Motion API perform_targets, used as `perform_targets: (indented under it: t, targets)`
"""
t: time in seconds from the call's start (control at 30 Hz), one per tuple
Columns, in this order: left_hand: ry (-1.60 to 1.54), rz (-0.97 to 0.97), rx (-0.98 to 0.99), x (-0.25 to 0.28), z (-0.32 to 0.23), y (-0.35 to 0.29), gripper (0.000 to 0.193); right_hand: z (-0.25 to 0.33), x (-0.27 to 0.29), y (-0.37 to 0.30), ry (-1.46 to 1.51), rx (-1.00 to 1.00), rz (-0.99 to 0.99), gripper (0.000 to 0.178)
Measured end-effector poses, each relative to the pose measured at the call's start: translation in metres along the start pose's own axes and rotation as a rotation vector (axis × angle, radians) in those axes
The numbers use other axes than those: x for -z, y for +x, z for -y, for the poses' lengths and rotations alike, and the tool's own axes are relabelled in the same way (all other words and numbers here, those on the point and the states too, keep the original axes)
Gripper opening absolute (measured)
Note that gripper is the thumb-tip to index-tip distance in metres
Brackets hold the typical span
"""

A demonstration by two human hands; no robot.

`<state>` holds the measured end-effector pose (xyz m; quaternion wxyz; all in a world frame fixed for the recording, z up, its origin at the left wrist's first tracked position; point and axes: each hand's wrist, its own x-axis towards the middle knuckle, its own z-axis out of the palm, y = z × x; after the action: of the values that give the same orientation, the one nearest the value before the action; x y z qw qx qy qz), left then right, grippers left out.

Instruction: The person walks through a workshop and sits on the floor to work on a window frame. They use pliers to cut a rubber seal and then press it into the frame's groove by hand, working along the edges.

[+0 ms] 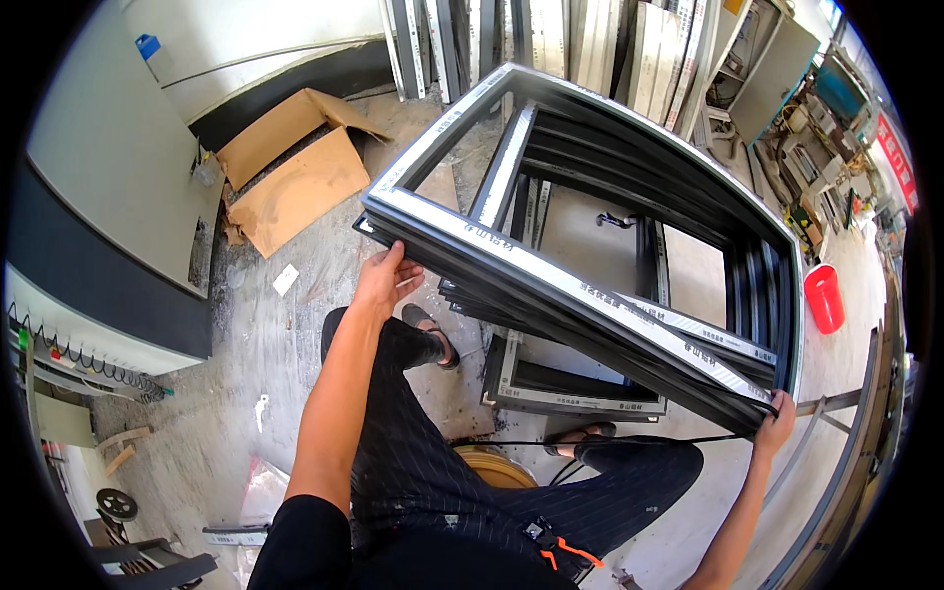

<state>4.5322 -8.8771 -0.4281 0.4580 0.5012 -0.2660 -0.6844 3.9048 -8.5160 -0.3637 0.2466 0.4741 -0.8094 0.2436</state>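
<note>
A stack of dark window frames [590, 285] with white protective film lies tilted in front of me. At the near left corner of the top frame, my left hand [386, 282] has its fingers curled against the frame's side. My right hand [777, 423] is closed at the near right corner, pinching a thin black strip [629, 441] there. From that hand the strip runs back left toward a yellow spool [497, 467] between my legs. Part of the strip also lies along the near rail of the top frame. The right fingertips are partly hidden.
An open cardboard box [300, 182] lies on the floor to the far left. Upright profiles [580, 44] lean at the back. A red bucket [824, 298] stands to the right, near a cluttered bench [836, 177]. A grey cabinet [118, 147] is on the left.
</note>
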Motion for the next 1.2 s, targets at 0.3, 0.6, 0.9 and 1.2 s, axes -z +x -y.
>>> perform_targets:
  t: [0.3, 0.6, 0.9, 1.2]
  targets:
    - [0.043, 0.020, -0.057, -0.038, 0.027, -0.028, 0.038, 0.004, 0.000, -0.002, 0.013, 0.030, -0.068, 0.029]
    - [0.024, 0.096, -0.032, -0.071, 0.061, -0.052, 0.036, 0.005, -0.003, -0.003, 0.028, 0.007, -0.083, 0.030]
    - [-0.031, -0.085, -0.104, 0.021, 0.001, 0.021, 0.032, 0.007, -0.002, -0.005, 0.034, 0.020, -0.084, 0.029]
    - [0.083, -0.083, -0.040, -0.002, 0.016, 0.002, 0.040, 0.005, -0.002, -0.003, 0.002, 0.071, -0.135, 0.028]
